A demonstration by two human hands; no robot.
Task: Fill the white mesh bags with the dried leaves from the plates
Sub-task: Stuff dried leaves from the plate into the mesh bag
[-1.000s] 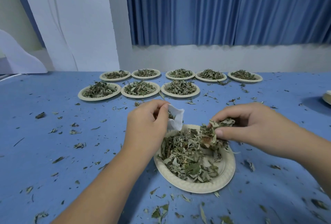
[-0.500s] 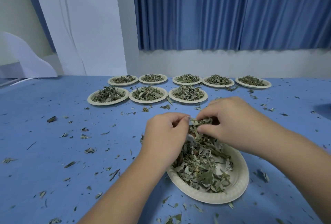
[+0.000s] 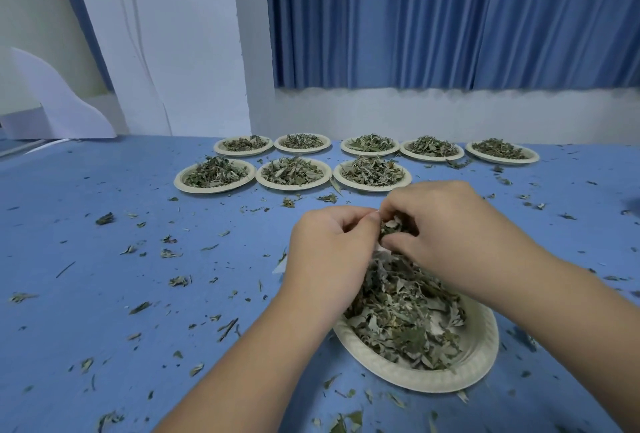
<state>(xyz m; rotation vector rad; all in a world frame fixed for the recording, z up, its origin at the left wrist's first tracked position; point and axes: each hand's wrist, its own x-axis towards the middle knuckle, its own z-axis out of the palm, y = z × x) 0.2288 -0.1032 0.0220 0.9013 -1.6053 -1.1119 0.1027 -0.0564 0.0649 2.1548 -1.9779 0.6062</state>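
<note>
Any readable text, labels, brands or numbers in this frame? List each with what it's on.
None. The paper plates, blue table, curtain and white wall panel carry no writing.
The mesh bag is mostly hidden behind the left hand and right hand: cannot tell.

— Where is the white mesh bag (image 3: pixel 383 253)?
— Mostly hidden. Only a white sliver shows over the far-left edge of the near paper plate (image 3: pixel 481 363), held by the left hand (image 3: pixel 329 252). The right hand (image 3: pixel 450 231) pinches a clump of leaves (image 3: pixel 390 229) just beside it.
— And the dried leaves (image 3: pixel 405 321)?
— Grey-green, heaped on that plate. Eight more full plates lie far off: a row of three (image 3: pixel 293 173) and, behind it, a row of five (image 3: pixel 370 145).
</note>
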